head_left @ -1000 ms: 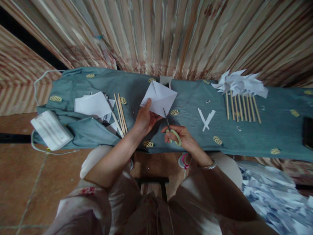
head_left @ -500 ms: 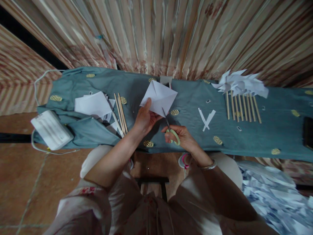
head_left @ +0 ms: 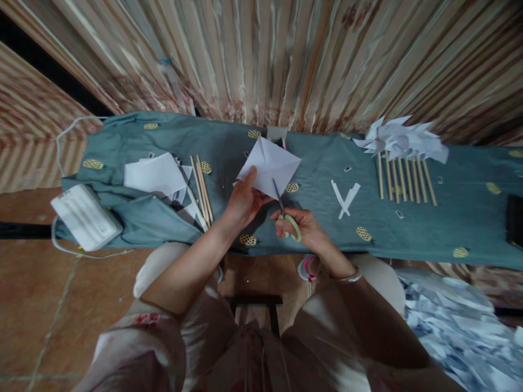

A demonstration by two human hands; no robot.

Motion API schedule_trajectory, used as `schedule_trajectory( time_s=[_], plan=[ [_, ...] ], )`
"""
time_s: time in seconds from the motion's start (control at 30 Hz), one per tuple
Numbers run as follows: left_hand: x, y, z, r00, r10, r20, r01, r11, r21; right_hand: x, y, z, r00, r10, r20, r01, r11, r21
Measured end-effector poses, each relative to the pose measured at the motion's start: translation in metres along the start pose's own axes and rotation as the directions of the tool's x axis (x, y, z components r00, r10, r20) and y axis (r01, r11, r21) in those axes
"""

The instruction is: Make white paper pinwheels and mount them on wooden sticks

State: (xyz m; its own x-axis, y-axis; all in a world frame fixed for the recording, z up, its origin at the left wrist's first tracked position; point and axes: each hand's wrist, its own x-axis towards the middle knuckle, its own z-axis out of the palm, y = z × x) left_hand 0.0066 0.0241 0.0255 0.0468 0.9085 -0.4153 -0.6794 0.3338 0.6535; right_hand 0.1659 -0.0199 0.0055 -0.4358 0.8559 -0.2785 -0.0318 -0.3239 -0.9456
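My left hand (head_left: 245, 200) pinches a white square of paper (head_left: 269, 163) by its left side, thumb on top and fingers beneath. Crease lines or slits run from the paper's corners towards its middle. My right hand (head_left: 300, 224) grips a pair of scissors (head_left: 292, 228) with pale green handles. Their dark blades lie at the near corner of the paper, pointing towards its centre. Two crossed white paper strips (head_left: 345, 200) lie to the right. Left of my hands are several wooden sticks (head_left: 203, 188) beside a stack of white paper (head_left: 155, 177).
Several finished paper pinwheels (head_left: 402, 141) on sticks lie at the right of the green cloth-covered table (head_left: 318, 239). A white power-strip-like box (head_left: 86, 218) with a cord sits at the left edge. A pile of bluish-white paper pieces (head_left: 461, 332) lies below, at right. Corrugated sheeting (head_left: 261, 60) stands behind.
The paper has shifted slightly right and nearer to me with my left hand. The scissor blades now reach into its near corner at a slightly different spot. My right hand has hardly moved.
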Motion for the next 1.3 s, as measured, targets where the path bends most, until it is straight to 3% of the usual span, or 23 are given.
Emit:
schedule_trajectory(
  time_s=[0.37,1.3],
  plan=[
    [-0.0011,0.0003,-0.0001,1.0,-0.014,0.017,0.015,0.999,-0.042,0.0021,0.0024,0.0011,0.999,0.046,-0.017,-0.045,0.999,0.028],
    [-0.0016,-0.0054,-0.0036,1.0,0.001,0.031,-0.001,1.0,-0.002,0.0035,0.0026,0.0041,0.999,0.01,-0.048,-0.009,1.0,0.02]
  ],
)
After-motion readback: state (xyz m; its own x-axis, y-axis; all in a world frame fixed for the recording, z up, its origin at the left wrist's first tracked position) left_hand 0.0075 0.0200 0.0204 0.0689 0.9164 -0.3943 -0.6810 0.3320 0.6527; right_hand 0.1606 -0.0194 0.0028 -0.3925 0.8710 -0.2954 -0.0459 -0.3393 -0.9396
